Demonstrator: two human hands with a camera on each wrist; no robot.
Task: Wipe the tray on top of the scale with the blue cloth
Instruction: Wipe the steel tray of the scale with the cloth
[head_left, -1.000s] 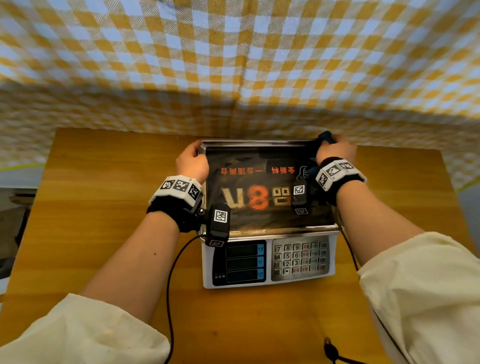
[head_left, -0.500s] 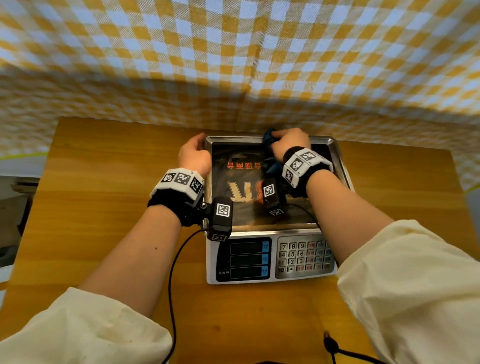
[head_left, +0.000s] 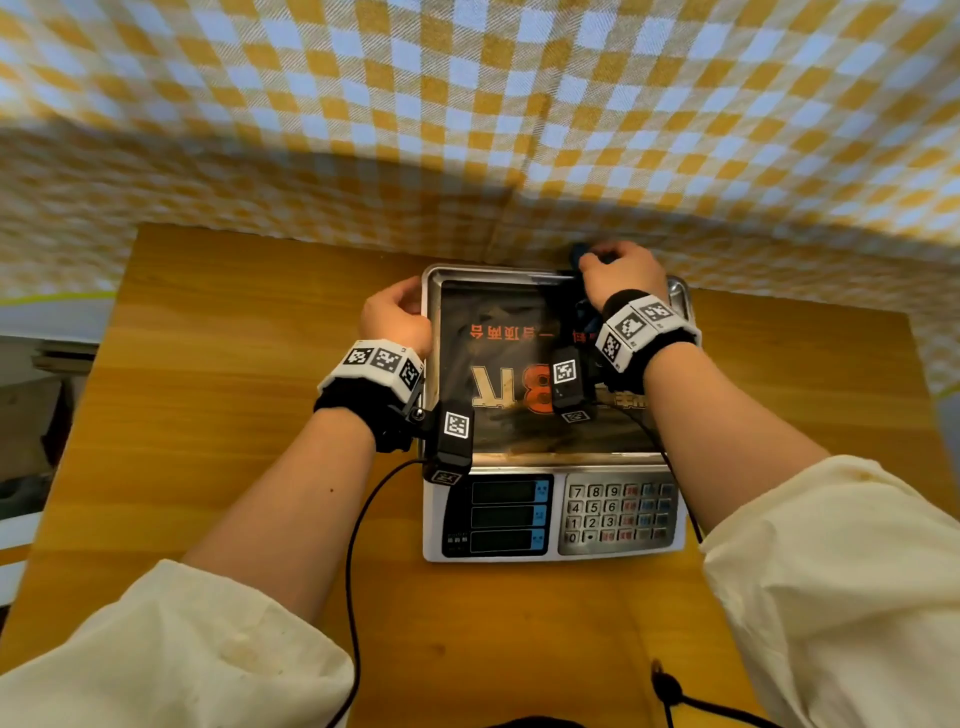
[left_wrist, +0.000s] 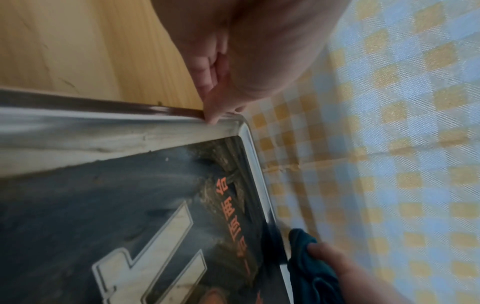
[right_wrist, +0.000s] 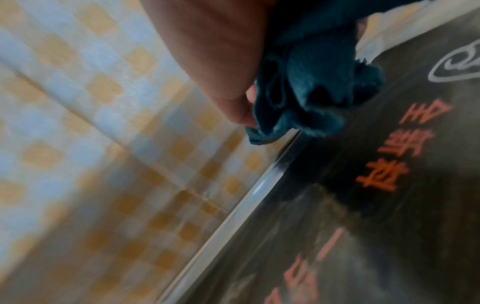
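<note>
The tray (head_left: 550, 273) is seen lying flat on top of the scale (head_left: 550, 514), which is set on the wooden table (head_left: 234, 415). Its long sides run from left to right, and a dark printed sheet is seen inside it. The blue cloth (right_wrist: 311, 86) is bunched up at the far rim, toward the right corner, and is held tight in the curled fingers (right_wrist: 233, 107) of the right hand (head_left: 621, 275). Almost all of the tray floor lies nearer to the person than the cloth, and to its left. So the next wipe is best judged as a pull back toward the body or a sweep to the left. The left rim, near the far left corner, is touched by the bent fingers (left_wrist: 213, 111) of the left hand (head_left: 395, 314), and the tray looks to be kept steady that way. A full grip there cannot be told. A checked cloth (head_left: 467, 104) is hung behind the table.
</note>
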